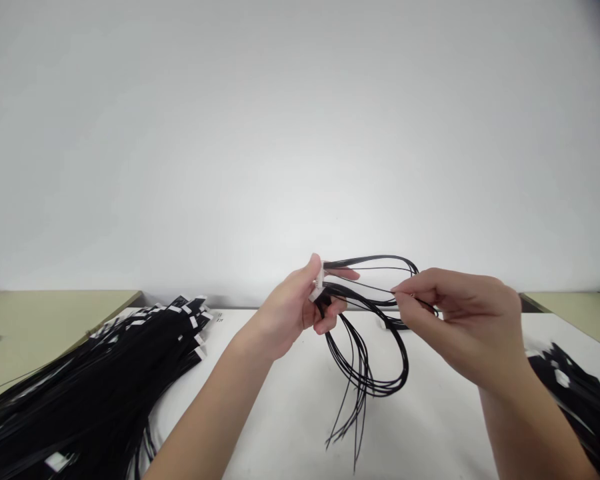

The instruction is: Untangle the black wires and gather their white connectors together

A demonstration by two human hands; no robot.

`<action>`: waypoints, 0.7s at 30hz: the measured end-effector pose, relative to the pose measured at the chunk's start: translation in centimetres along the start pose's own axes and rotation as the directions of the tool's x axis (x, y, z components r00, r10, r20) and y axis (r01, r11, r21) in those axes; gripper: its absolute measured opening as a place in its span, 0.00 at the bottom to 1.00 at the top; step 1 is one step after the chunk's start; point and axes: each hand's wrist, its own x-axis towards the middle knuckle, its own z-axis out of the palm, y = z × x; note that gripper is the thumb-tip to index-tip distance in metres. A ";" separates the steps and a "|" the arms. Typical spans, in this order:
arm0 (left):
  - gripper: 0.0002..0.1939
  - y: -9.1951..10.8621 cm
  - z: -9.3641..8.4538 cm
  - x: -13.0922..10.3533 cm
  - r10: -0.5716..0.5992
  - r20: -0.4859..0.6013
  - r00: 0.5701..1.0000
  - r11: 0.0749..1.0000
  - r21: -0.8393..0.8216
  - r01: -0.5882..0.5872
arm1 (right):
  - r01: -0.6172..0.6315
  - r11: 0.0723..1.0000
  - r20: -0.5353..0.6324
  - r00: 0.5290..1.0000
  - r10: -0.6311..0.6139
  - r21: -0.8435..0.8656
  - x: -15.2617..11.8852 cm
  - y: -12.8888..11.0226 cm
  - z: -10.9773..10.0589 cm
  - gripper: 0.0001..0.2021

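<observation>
My left hand grips a white connector between thumb and fingers. From it a bundle of thin black wires loops out to the right and curls back, with loose ends hanging below the fingers. My right hand is closed in a pinch on a single black wire, which runs taut from the connector to the fingertips. Both hands are raised above the white table, with the wire loops between them.
A large pile of black wires with white connectors lies on the left of the white table. Another dark wire pile is at the right edge. Beige surfaces flank the table, and a pale wall stands behind.
</observation>
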 end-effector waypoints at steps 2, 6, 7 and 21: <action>0.29 0.0 0.0 -0.1 0.005 0.000 1.000 1.000 0.022 -0.005 | 0.013 1.000 -0.042 0.999 -0.014 -0.025 0.0 0.0 0.1 0.08; 0.29 -0.1 0.0 -0.1 -0.005 -0.008 1.000 0.999 0.040 0.005 | 0.114 0.982 -0.071 0.989 -0.126 -0.152 0.2 0.2 0.4 0.07; 0.29 -0.1 0.0 -0.1 -0.007 -0.013 1.000 0.999 0.038 0.007 | 0.134 0.976 -0.058 0.988 -0.145 -0.171 0.2 0.2 0.4 0.07; 0.27 0.1 0.4 -0.3 -0.009 0.075 0.997 0.987 0.161 -0.003 | 0.208 0.968 0.014 0.978 -0.208 -0.140 0.3 0.5 1.3 0.05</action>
